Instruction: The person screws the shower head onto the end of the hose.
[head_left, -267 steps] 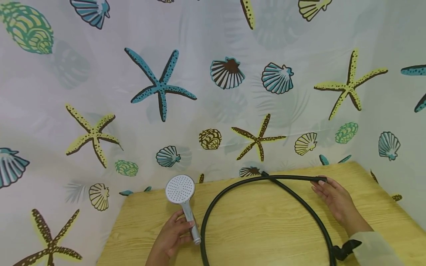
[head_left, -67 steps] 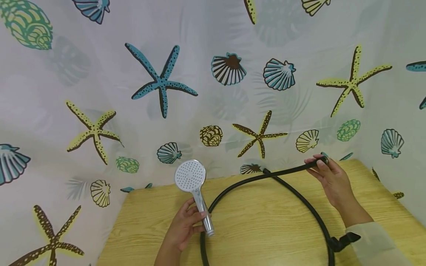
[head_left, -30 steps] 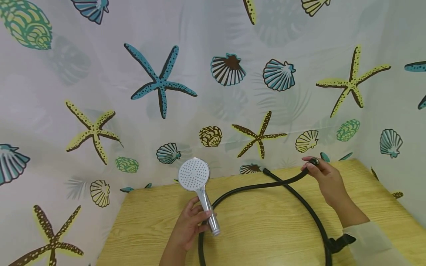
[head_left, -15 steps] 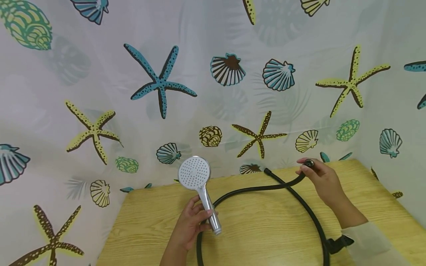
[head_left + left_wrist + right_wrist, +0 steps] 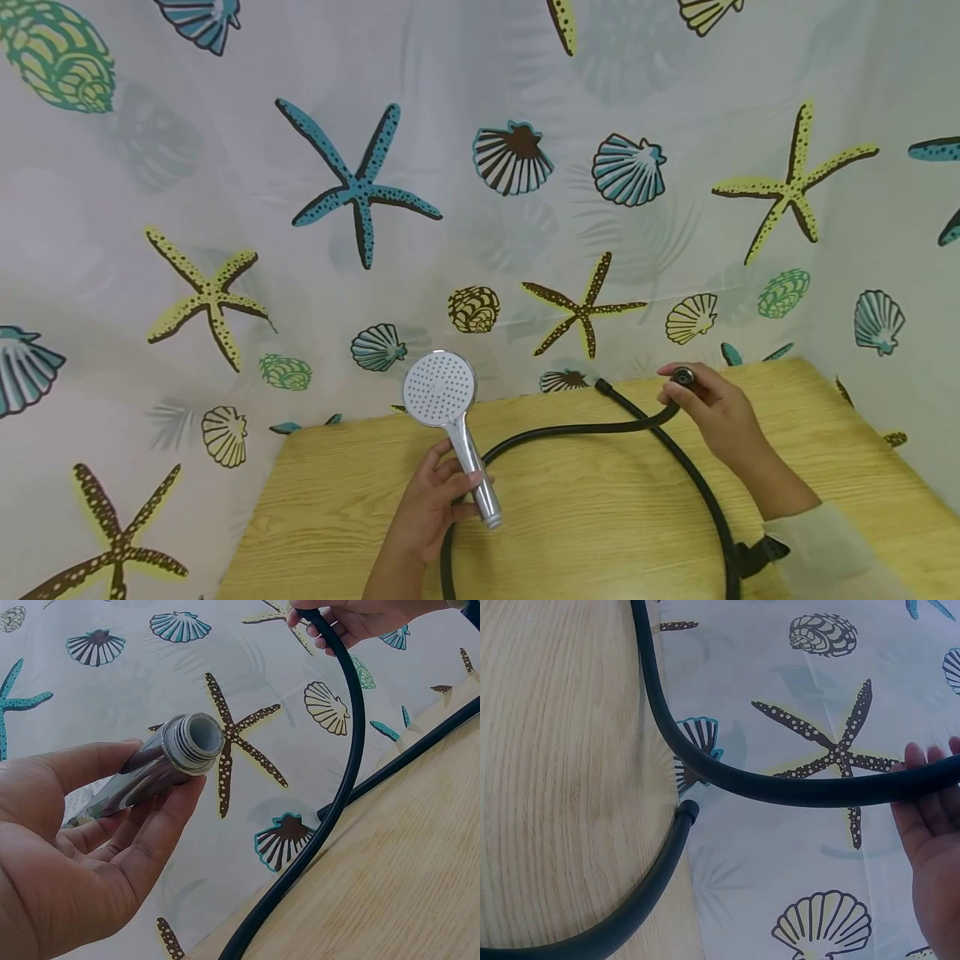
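The left hand (image 5: 426,514) is gripping the showerhead (image 5: 440,389) while the right hand (image 5: 722,418), at the left's two o'clock, is pinching the hose (image 5: 570,430), seemingly readying a join calling for square alignment.

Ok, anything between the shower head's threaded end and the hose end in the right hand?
No separate object shows between the threaded end and the hose end; only the hose crosses that line in the head view, curving aside in the left wrist view.
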Action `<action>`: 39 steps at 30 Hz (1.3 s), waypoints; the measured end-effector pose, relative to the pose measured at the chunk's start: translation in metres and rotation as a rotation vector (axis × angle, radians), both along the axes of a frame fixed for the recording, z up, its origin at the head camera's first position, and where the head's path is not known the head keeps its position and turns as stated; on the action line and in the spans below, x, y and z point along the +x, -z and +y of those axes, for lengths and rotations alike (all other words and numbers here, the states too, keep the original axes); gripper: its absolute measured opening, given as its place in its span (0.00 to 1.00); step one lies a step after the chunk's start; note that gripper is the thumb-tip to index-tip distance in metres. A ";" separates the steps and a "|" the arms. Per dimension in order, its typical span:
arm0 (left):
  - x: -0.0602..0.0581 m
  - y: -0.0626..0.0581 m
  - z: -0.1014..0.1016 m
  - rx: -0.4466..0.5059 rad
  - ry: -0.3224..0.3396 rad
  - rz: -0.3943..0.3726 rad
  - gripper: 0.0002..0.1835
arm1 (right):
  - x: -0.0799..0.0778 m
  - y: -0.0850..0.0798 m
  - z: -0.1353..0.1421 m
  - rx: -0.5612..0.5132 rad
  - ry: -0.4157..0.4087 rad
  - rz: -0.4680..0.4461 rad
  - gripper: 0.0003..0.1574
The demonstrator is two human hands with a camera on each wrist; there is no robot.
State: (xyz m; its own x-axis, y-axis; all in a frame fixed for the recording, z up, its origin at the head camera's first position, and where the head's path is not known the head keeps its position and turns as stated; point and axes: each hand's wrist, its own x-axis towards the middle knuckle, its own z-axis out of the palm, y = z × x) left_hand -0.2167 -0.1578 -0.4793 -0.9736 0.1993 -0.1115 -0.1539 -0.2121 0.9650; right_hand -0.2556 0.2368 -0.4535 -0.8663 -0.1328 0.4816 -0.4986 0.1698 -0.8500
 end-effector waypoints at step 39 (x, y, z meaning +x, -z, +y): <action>0.007 -0.008 0.007 0.026 -0.041 0.013 0.31 | 0.035 -0.016 -0.042 0.243 0.087 -0.031 0.14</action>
State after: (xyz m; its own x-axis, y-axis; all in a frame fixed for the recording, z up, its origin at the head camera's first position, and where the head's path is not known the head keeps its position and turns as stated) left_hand -0.2098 -0.1505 -0.4713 -0.9823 0.1621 -0.0936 -0.1317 -0.2432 0.9610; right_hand -0.2209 0.1949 -0.4377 -0.8933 -0.1659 0.4177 -0.4476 0.4118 -0.7938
